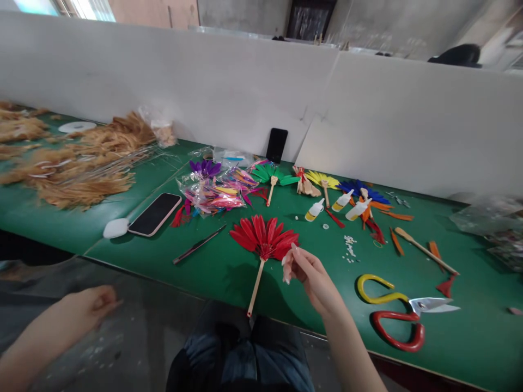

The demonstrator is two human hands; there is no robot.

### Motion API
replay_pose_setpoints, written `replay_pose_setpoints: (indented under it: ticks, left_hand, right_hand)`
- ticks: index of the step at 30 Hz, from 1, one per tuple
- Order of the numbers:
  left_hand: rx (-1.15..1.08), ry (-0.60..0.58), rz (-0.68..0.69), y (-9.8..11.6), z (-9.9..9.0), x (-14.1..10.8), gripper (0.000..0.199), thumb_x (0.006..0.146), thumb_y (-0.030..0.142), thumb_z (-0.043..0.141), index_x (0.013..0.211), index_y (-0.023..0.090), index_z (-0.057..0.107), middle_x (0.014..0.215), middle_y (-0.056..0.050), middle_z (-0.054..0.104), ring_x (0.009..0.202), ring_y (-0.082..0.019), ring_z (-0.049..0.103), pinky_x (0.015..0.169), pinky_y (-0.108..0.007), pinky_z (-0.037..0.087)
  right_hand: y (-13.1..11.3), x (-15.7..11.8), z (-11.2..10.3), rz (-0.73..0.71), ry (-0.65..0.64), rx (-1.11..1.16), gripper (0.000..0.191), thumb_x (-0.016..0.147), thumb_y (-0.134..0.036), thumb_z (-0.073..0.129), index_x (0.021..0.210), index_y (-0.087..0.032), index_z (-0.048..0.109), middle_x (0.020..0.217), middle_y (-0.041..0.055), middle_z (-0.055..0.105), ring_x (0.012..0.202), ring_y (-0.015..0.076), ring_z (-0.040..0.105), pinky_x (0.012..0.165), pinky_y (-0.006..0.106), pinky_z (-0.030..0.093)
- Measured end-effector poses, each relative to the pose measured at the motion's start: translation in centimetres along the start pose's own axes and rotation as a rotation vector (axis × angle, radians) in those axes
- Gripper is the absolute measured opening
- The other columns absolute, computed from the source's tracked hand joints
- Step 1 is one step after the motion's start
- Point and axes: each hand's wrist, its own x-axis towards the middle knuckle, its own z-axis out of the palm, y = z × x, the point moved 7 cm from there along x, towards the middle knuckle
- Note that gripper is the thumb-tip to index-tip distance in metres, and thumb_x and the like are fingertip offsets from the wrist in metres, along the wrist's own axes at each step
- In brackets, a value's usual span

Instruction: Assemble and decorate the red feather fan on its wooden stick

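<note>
A red feather fan (265,237) with a pale wooden handle lies on the green table, its handle end at the front edge. My right hand (304,269) hovers beside the fan's right feathers, fingers curled and tips drawn together; whatever they may hold is too small to make out. Off the table at lower left is my left hand (92,307), bent inward and blurred by motion, apart from the fan. Tweezers (199,245) lie left of the fan. Small white beads (349,247) are scattered to its right.
Scissors (408,313) with yellow and red handles lie at right. Glue bottles (314,210) stand behind the fan, near a green fan (273,177) and a yellow fan (323,181). A phone (155,214) and tan fibre bundles (90,163) lie left. A white partition (229,92) borders the back.
</note>
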Motion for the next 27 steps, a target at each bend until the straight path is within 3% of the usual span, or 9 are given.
replay_pose_setpoints:
  ticks: [3,7,10,12,15,18,22,24,27]
  left_hand:
    - [-0.074,0.164,0.225,6.1,-4.4,0.0,0.02,0.063,0.055,0.059,0.077,0.041,0.063,0.084,0.013,0.068,0.086,-0.022,0.061,0.08,-0.035,0.044]
    - [-0.294,0.289,0.27,13.3,-9.1,4.7,0.043,0.072,0.058,0.049,0.104,0.032,0.06,0.107,0.003,0.064,0.086,-0.02,0.061,0.074,-0.03,0.046]
    - [-0.448,0.363,0.279,16.6,-9.9,11.3,0.058,0.071,0.053,0.054,0.119,0.021,0.051,0.107,-0.004,0.064,0.088,-0.022,0.061,0.076,-0.03,0.045]
    - [-0.609,0.387,0.172,17.0,-9.2,15.3,0.062,0.063,0.048,0.064,0.114,0.015,0.055,0.097,-0.007,0.066,0.085,-0.024,0.062,0.074,-0.031,0.045]
    - [-0.739,0.38,0.139,17.8,-7.9,18.6,0.06,0.053,0.04,0.073,0.104,0.012,0.059,0.084,-0.008,0.067,0.078,-0.026,0.063,0.069,-0.032,0.045]
    - [-0.785,0.419,0.205,18.9,-8.0,18.5,0.042,0.057,0.036,0.07,0.091,0.013,0.062,0.082,-0.007,0.066,0.082,-0.024,0.062,0.071,-0.031,0.045]
    - [-0.852,0.478,0.347,20.9,-9.7,15.7,0.027,0.064,0.037,0.064,0.082,0.017,0.06,0.078,-0.002,0.063,0.079,-0.02,0.061,0.073,-0.029,0.045]
    - [-0.918,0.432,0.475,22.8,-10.5,13.9,0.024,0.068,0.036,0.064,0.08,0.017,0.057,0.072,0.0,0.061,0.072,-0.018,0.061,0.069,-0.029,0.047]
    - [-0.946,0.346,0.609,26.3,-11.1,11.1,0.021,0.073,0.035,0.063,0.082,0.019,0.054,0.069,0.002,0.058,0.066,-0.015,0.06,0.064,-0.027,0.048]
  right_hand:
    - [-0.2,0.7,0.7,0.007,-0.012,-0.035,0.031,0.084,-0.043,0.054,0.07,-0.016,0.06,0.057,-0.0018,0.056,0.051,0.0084,0.053,0.054,0.021,0.043]
    - [0.1,1.9,1.8,0.016,-0.044,-0.083,0.03,0.08,-0.044,0.059,0.068,-0.017,0.06,0.057,-0.0021,0.058,0.051,0.0086,0.053,0.056,0.022,0.044]
    - [0.7,3.1,2.1,0.015,-0.064,-0.09,0.035,0.081,-0.047,0.056,0.065,-0.016,0.06,0.049,-0.0019,0.057,0.047,0.0088,0.052,0.055,0.022,0.043]
    - [1.3,3.8,1.9,0.031,-0.075,-0.065,0.037,0.081,-0.049,0.056,0.064,-0.016,0.06,0.047,-0.0019,0.057,0.046,0.0086,0.052,0.054,0.022,0.042]
    - [1.9,4.4,1.3,0.047,-0.07,-0.023,0.033,0.078,-0.048,0.06,0.068,-0.016,0.06,0.051,-0.0023,0.058,0.047,0.0079,0.053,0.054,0.02,0.042]
    - [2.0,4.4,0.7,0.024,-0.055,0.002,0.032,0.078,-0.047,0.061,0.069,-0.017,0.059,0.052,-0.0023,0.059,0.048,0.0079,0.053,0.054,0.02,0.043]
    - [1.6,4.8,0.3,-0.018,-0.003,0.066,0.033,0.08,-0.047,0.057,0.065,-0.018,0.055,0.055,-0.002,0.06,0.049,0.0086,0.056,0.056,0.022,0.047]
    - [1.0,5.4,0.0,-0.058,0.05,0.082,0.028,0.077,-0.047,0.061,0.077,-0.019,0.059,0.071,0.0007,0.066,0.062,0.0122,0.063,0.063,0.025,0.051]
    - [-1.0,6.9,-0.5,-0.146,0.157,0.067,0.041,0.074,-0.048,0.064,0.106,-0.024,0.058,0.105,0.0055,0.065,0.096,0.0184,0.062,0.078,0.03,0.052]
